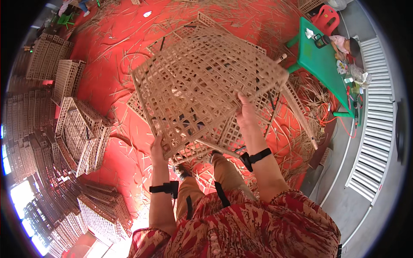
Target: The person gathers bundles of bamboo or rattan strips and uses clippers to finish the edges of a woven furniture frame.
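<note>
I hold up a large square woven lattice panel (202, 81) of pale cane strips, tilted in front of me. My left hand (157, 148) grips its near left corner. My right hand (247, 115) grips its near right edge, fingers laid against the weave. Both wrists carry black straps. Below the panel, more lattice panels (223, 137) lie on the red floor mat (112, 51), partly hidden by the one I hold. My legs in tan trousers show beneath.
Stacks of finished lattice crates (79, 133) stand at the left and lower left. Loose cane strips litter the mat. A green table (320, 53) with small items and a red stool (326, 19) stand at the upper right, where a person sits. A white ribbed conveyor (374, 124) runs along the right.
</note>
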`<state>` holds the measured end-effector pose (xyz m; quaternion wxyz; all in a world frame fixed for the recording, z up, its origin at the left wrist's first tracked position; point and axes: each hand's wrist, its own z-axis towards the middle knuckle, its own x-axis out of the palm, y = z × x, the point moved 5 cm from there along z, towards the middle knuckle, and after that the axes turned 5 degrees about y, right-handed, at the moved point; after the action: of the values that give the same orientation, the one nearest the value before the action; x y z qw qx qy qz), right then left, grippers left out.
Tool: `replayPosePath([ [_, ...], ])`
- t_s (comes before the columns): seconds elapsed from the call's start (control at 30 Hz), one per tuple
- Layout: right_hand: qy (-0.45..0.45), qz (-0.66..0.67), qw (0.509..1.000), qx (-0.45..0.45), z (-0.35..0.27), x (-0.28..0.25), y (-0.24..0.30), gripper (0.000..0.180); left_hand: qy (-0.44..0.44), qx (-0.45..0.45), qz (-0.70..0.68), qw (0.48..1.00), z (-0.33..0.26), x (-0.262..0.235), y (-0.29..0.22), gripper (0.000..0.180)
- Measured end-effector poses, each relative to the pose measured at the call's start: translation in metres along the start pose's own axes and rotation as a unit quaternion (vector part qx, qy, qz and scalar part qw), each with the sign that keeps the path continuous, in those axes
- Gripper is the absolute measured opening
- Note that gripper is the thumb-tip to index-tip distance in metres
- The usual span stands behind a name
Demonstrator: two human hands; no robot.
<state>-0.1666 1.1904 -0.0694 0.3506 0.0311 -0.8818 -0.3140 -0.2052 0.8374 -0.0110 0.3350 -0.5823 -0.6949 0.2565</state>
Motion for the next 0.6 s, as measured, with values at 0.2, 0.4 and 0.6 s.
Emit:
replayPosePath([
  [0.2,0.122,-0.184,0.971,-0.093,-0.057,0.138,0.026,0.040,-0.052,-0.043,-0.172,0.983,-0.049,-0.042,0.032,0.022],
  [0.4,0.237,-0.212,0.935,-0.159,-0.138,0.255,-0.017,0.015,-0.028,-0.073,-0.288,0.954,-0.123,-0.120,-0.015,0.024],
  [0.6,0.313,-0.333,0.885,-0.086,-0.225,0.266,-0.139,0.011,-0.057,-0.084,-0.389,0.916,-0.236,-0.227,0.002,0.032],
])
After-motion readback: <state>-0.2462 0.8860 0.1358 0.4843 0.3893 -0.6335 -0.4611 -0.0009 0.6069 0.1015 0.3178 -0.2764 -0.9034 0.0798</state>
